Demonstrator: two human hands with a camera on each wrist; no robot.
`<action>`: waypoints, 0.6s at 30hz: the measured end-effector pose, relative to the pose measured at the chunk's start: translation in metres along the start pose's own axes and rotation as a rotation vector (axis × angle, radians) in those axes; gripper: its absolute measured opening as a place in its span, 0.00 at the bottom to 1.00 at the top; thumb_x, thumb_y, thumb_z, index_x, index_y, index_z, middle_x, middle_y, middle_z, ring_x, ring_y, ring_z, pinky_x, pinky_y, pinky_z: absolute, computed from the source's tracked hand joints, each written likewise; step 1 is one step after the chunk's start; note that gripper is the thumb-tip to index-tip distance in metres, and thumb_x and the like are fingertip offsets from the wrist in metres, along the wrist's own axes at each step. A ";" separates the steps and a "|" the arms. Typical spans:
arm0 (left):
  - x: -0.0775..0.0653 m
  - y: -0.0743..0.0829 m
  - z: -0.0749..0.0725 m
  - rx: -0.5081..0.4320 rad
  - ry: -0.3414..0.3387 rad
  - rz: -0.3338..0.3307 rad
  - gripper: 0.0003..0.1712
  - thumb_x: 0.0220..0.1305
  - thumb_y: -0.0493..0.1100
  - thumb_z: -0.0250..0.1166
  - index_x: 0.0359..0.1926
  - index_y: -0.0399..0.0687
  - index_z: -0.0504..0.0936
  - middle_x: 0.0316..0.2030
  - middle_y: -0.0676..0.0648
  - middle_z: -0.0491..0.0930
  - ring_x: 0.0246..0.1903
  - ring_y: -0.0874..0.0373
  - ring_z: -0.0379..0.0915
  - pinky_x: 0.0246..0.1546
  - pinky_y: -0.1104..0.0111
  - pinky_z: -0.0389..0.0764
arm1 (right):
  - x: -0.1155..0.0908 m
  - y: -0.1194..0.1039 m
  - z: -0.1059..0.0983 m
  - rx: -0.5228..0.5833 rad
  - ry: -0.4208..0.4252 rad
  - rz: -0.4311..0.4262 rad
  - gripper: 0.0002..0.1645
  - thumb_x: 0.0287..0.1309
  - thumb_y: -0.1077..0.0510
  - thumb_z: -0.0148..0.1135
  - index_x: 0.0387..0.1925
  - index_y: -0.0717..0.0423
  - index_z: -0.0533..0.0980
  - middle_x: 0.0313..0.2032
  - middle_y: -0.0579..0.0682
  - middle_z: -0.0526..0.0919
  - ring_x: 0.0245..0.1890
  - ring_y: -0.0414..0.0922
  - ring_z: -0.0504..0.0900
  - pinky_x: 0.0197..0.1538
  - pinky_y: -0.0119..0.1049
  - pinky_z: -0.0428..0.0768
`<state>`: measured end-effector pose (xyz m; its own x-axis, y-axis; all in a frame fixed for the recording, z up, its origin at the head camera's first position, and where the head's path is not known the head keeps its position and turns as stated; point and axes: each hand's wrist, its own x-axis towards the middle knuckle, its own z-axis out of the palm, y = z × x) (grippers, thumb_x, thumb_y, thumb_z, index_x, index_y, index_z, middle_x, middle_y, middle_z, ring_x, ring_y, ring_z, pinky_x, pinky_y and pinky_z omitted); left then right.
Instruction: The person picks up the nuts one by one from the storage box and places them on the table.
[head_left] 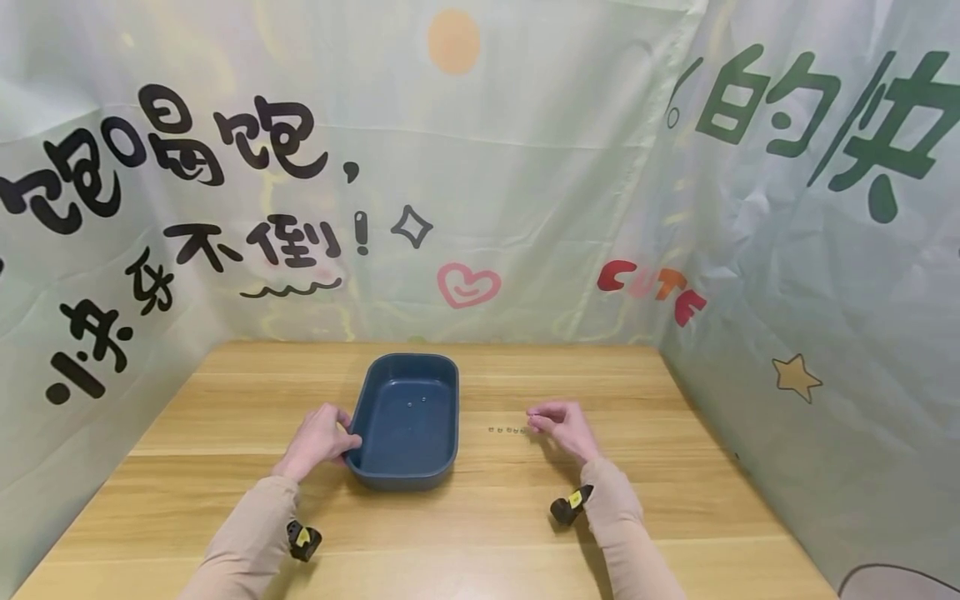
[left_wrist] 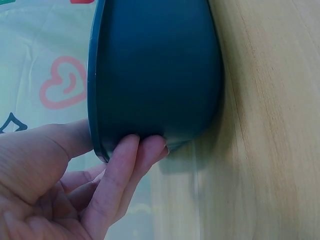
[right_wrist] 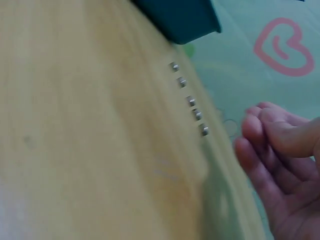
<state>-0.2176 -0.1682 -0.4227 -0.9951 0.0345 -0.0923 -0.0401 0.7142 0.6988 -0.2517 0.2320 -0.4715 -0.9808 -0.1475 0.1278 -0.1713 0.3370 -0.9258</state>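
Note:
A dark blue rectangular basin (head_left: 405,481) stands on the table, with small shiny pieces (head_left: 423,399) on its floor. My left hand (head_left: 321,437) grips the basin's left side, thumb over the rim and fingers against the outer wall (left_wrist: 160,75). Right of the basin, several small metal pieces that look like nuts (right_wrist: 191,101) lie in a row (head_left: 500,431). Just above the row's right end hovers my right hand (head_left: 564,427). Its thumb and fingertips (right_wrist: 252,127) come together, and whether a small piece sits between them is hidden.
The wooden table (head_left: 480,542) runs back to a printed fabric sheet (head_left: 525,192), which also hangs along both sides. A small black camera (head_left: 303,541) is strapped to my left wrist, and another black camera (head_left: 570,505) to my right.

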 end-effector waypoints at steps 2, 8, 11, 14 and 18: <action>0.000 0.000 0.000 0.006 0.003 0.004 0.11 0.42 0.36 0.65 0.29 0.35 0.76 0.21 0.44 0.80 0.12 0.58 0.77 0.22 0.69 0.81 | 0.000 0.001 0.001 -0.073 0.043 -0.036 0.13 0.49 0.63 0.61 0.38 0.66 0.78 0.38 0.63 0.82 0.34 0.49 0.82 0.38 0.28 0.79; -0.001 0.000 0.000 0.005 0.013 0.013 0.12 0.41 0.36 0.65 0.30 0.35 0.75 0.20 0.44 0.80 0.11 0.58 0.77 0.22 0.69 0.80 | -0.001 0.006 0.003 -0.231 0.092 -0.069 0.08 0.45 0.60 0.64 0.32 0.58 0.81 0.36 0.51 0.80 0.39 0.47 0.77 0.45 0.40 0.75; 0.000 -0.001 0.000 0.000 0.013 0.012 0.11 0.41 0.36 0.64 0.29 0.35 0.75 0.19 0.44 0.80 0.11 0.59 0.76 0.21 0.69 0.80 | -0.002 0.009 0.003 -0.277 0.097 -0.035 0.08 0.43 0.58 0.66 0.30 0.54 0.81 0.36 0.49 0.77 0.38 0.46 0.75 0.44 0.38 0.74; 0.000 -0.001 0.000 -0.001 0.009 0.012 0.11 0.41 0.36 0.65 0.29 0.35 0.75 0.20 0.44 0.80 0.11 0.59 0.76 0.20 0.69 0.80 | -0.003 0.012 0.004 -0.305 0.110 -0.022 0.09 0.40 0.57 0.68 0.29 0.52 0.82 0.34 0.50 0.76 0.36 0.46 0.71 0.37 0.33 0.69; 0.000 -0.001 0.001 -0.003 0.006 0.012 0.11 0.42 0.36 0.65 0.29 0.35 0.75 0.21 0.43 0.80 0.10 0.59 0.76 0.20 0.69 0.80 | -0.004 0.017 0.004 -0.336 0.136 -0.025 0.09 0.37 0.56 0.70 0.27 0.49 0.82 0.31 0.49 0.75 0.32 0.44 0.68 0.34 0.29 0.64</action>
<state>-0.2179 -0.1686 -0.4240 -0.9961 0.0388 -0.0793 -0.0282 0.7114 0.7022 -0.2501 0.2344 -0.4890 -0.9755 -0.0418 0.2161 -0.1942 0.6252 -0.7559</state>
